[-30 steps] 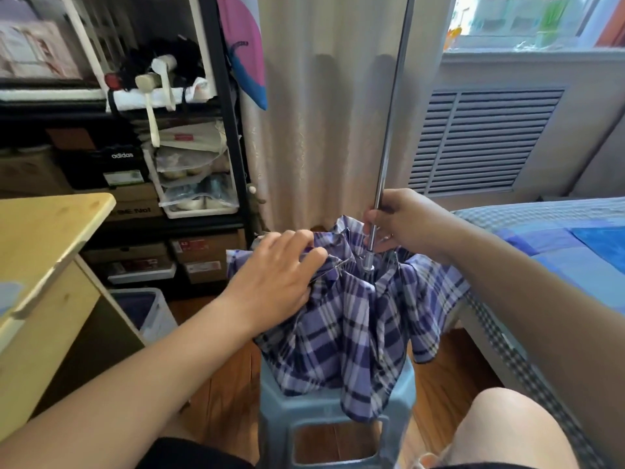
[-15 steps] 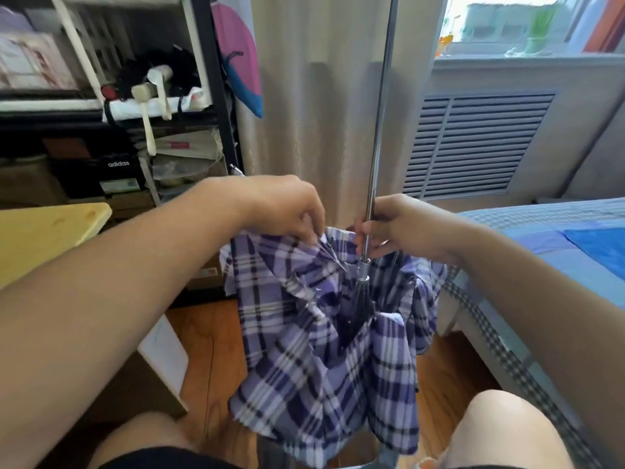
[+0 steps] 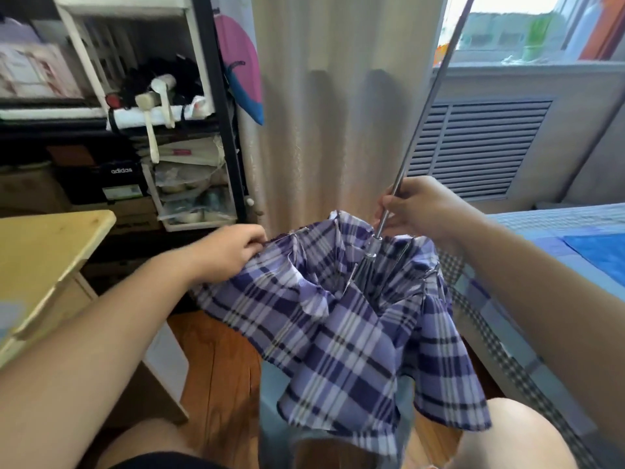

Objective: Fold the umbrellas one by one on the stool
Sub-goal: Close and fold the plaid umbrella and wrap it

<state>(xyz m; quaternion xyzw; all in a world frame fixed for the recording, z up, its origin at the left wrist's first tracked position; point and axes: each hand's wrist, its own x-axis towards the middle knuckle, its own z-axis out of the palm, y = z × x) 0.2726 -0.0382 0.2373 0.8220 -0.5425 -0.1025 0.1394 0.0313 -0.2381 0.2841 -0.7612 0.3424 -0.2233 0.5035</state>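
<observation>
two bare hands work on one purple plaid umbrella [image 3: 338, 326] directly in front of the seated person, over a pale blue stool [image 3: 274, 407] that it mostly hides. the umbrella is upside down: its canopy hangs loose and rumpled below, and its metal shaft [image 3: 429, 96] rises up and away to the right, out of the top of the view. that long axis runs from the hub near the person's lap up toward the window [image 3: 527, 25].

the right hand [image 3: 419, 208] is curled around the shaft just above the canopy's hub, steadying it. the left hand [image 3: 233, 245] pinches the canopy's left edge, at what looks like a rib tip, drawing the cloth out to the left. both hands sit at about the same height, the right on the axis, the left off to its side.

the fabric looks ungathered, so the folding of this umbrella seems at an early stage. the next move likely turns on bringing the left-hand edge back in toward the shaft, wrapping the panels around that tilted axis while the right hand holds it firm.

a wooden table [image 3: 40, 252] stands at left, a bed [image 3: 558, 238] at right.
</observation>
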